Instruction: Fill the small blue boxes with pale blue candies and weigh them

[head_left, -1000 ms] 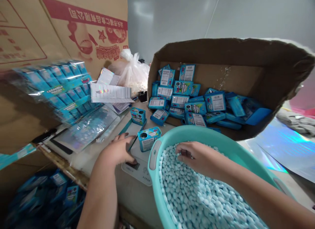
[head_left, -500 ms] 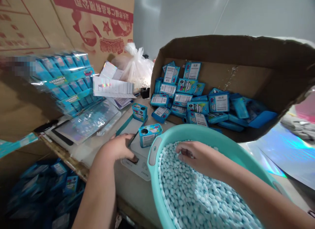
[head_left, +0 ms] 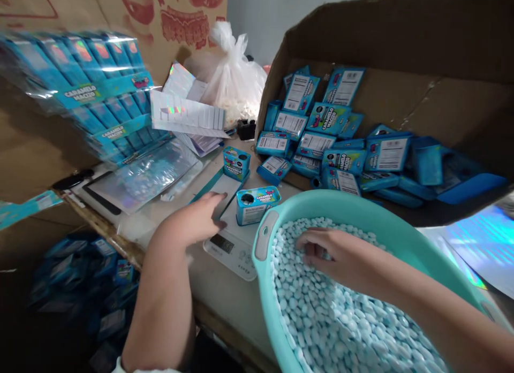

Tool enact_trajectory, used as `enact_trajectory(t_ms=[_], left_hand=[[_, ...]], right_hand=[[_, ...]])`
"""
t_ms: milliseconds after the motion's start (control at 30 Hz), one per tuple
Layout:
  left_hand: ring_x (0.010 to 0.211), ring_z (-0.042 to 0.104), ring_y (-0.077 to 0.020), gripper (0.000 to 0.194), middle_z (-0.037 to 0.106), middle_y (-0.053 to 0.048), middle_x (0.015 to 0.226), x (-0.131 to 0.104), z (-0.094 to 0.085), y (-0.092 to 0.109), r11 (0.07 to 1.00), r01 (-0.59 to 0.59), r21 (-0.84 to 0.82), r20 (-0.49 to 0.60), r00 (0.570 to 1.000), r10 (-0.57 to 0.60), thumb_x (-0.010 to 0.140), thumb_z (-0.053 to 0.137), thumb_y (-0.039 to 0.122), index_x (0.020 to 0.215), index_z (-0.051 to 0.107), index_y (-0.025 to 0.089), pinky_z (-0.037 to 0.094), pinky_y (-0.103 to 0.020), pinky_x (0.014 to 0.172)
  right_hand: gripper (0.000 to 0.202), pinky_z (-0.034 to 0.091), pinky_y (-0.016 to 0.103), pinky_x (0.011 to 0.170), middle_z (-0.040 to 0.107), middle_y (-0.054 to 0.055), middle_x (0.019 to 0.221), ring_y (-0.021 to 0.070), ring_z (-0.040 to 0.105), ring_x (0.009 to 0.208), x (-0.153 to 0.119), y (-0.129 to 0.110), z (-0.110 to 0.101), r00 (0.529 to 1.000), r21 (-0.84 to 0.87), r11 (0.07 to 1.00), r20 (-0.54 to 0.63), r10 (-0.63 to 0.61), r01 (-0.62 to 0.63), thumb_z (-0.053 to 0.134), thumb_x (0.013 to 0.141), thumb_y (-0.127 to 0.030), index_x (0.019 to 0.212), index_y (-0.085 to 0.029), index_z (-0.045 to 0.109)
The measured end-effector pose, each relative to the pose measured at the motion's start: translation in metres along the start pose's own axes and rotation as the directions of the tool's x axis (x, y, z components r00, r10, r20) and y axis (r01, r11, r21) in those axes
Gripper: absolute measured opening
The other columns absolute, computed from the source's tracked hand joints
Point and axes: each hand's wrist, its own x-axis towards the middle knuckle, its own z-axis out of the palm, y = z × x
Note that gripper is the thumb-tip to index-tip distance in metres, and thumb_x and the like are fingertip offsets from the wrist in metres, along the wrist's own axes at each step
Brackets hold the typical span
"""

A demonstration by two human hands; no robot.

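My left hand (head_left: pixel 203 217) hovers over the near left part of a white kitchen scale (head_left: pixel 235 258), thumb and fingers apart, with nothing seen in it. Beyond its fingertips lies a flat teal-edged strip or tray (head_left: pixel 206 185). On the scale stands a small blue candy box (head_left: pixel 257 204) with a dark round hole in its top. A second blue box (head_left: pixel 236 163) stands upright just behind. Inside a turquoise basin (head_left: pixel 263 292), my right hand (head_left: pixel 321 247) rests on pale blue candies (head_left: pixel 305 319), fingers curled inward; what they hold is hidden.
A tipped cardboard carton (head_left: pixel 401 89) holds many blue boxes behind the basin. Wrapped display packs (head_left: pixel 88 94) stand at left, near a knotted plastic bag (head_left: pixel 228 68) and a clear pouch (head_left: pixel 148 172). Below the table edge (head_left: pixel 108 234) lie more blue boxes (head_left: pixel 86 276).
My left hand has drawn back from the scale's display, which now shows. The right hand stays curled among the candies. The whole view has tilted down and shifted.
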Motion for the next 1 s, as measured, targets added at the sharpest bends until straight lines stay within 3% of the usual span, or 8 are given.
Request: enact_trajectory(t_ms=[100, 233, 333, 433, 533, 667, 800, 1000], left_hand=[[0.132, 0.053, -0.0300, 0.070, 0.036, -0.009, 0.161, 0.000, -0.003, -0.001, 0.998, -0.050, -0.040, -0.057, 0.997, 0.048, 0.087, 0.059, 0.037, 0.153, 0.039, 0.023, 0.042, -0.039, 0.112], [0.140, 0.045, -0.0280, 0.064, 0.028, -0.005, 0.163, -0.002, -0.006, 0.006, 0.988, -0.125, -0.092, -0.275, 0.957, 0.095, 0.093, 0.054, 0.036, 0.153, 0.037, 0.026, 0.044, -0.040, 0.113], [0.136, 0.050, -0.0256, 0.055, 0.034, -0.003, 0.160, -0.006, -0.010, 0.014, 0.976, -0.190, -0.104, -0.434, 0.892, 0.127, 0.097, 0.050, 0.031, 0.151, 0.041, 0.029, 0.047, -0.041, 0.111], [0.127, 0.056, -0.0232, 0.047, 0.049, -0.005, 0.149, -0.010, -0.014, 0.021, 0.965, -0.248, -0.091, -0.512, 0.843, 0.168, 0.098, 0.049, 0.026, 0.145, 0.049, 0.025, 0.047, -0.040, 0.111], [0.123, 0.059, -0.0215, 0.039, 0.061, -0.003, 0.137, -0.012, -0.017, 0.026, 0.966, -0.245, -0.085, -0.473, 0.863, 0.177, 0.100, 0.044, 0.025, 0.136, 0.059, 0.024, 0.047, -0.038, 0.109], [0.125, 0.058, -0.0207, 0.038, 0.064, -0.001, 0.135, -0.012, -0.017, 0.032, 0.966, -0.246, -0.084, -0.426, 0.885, 0.189, 0.100, 0.040, 0.023, 0.130, 0.063, 0.024, 0.046, -0.036, 0.111], [0.129, 0.056, -0.0212, 0.049, 0.058, 0.001, 0.141, -0.016, -0.015, 0.036, 0.954, -0.292, -0.062, -0.342, 0.905, 0.255, 0.089, 0.047, 0.018, 0.136, 0.058, 0.027, 0.045, -0.034, 0.112], [0.134, 0.051, -0.0254, 0.065, 0.051, 0.000, 0.149, -0.016, -0.008, 0.034, 0.952, -0.305, -0.009, -0.273, 0.917, 0.291, 0.083, 0.064, 0.030, 0.146, 0.046, 0.029, 0.041, -0.036, 0.115]], right_hand=[[0.013, 0.042, 0.032, 0.074, 0.067, 0.001, 0.107, 0.0215, 0.061, 0.089, -0.001, 0.003, 0.002, 0.999, 0.035, 0.999, 0.022, -0.024, 0.023, 0.060, 0.091, -0.033, 0.102, -0.029, 0.065], [0.013, 0.041, 0.033, 0.074, 0.065, 0.000, 0.106, 0.0215, 0.060, 0.089, -0.001, 0.006, 0.003, 0.999, 0.038, 0.999, 0.052, -0.009, 0.007, 0.062, 0.091, -0.035, 0.103, -0.030, 0.063], [0.014, 0.040, 0.033, 0.071, 0.065, 0.000, 0.104, 0.0217, 0.059, 0.086, 0.000, 0.006, 0.003, 0.997, 0.024, 1.000, 0.069, 0.016, -0.017, 0.064, 0.089, -0.035, 0.102, -0.030, 0.062], [0.016, 0.039, 0.033, 0.071, 0.065, 0.000, 0.105, 0.0221, 0.060, 0.087, 0.001, 0.006, 0.004, 0.997, 0.014, 1.000, 0.068, 0.023, -0.024, 0.067, 0.086, -0.033, 0.101, -0.029, 0.062], [0.012, 0.039, 0.034, 0.071, 0.064, 0.001, 0.103, 0.0225, 0.060, 0.086, 0.001, 0.004, 0.005, 0.994, -0.017, 0.998, 0.099, 0.056, -0.054, 0.067, 0.085, -0.033, 0.094, -0.028, 0.062], [0.006, 0.038, 0.035, 0.071, 0.063, 0.001, 0.099, 0.0229, 0.059, 0.085, 0.001, -0.002, 0.005, 0.992, -0.047, 0.998, 0.115, 0.042, -0.037, 0.064, 0.087, -0.031, 0.087, -0.027, 0.059], [0.007, 0.036, 0.034, 0.068, 0.063, 0.001, 0.095, 0.0223, 0.059, 0.080, 0.001, -0.007, 0.005, 0.990, -0.055, 0.998, 0.132, 0.043, -0.036, 0.061, 0.088, -0.028, 0.083, -0.026, 0.057], [0.008, 0.034, 0.033, 0.064, 0.064, 0.001, 0.095, 0.0214, 0.058, 0.077, -0.001, -0.009, 0.003, 0.990, -0.032, 0.998, 0.132, 0.053, -0.049, 0.060, 0.089, -0.030, 0.083, -0.027, 0.057]])
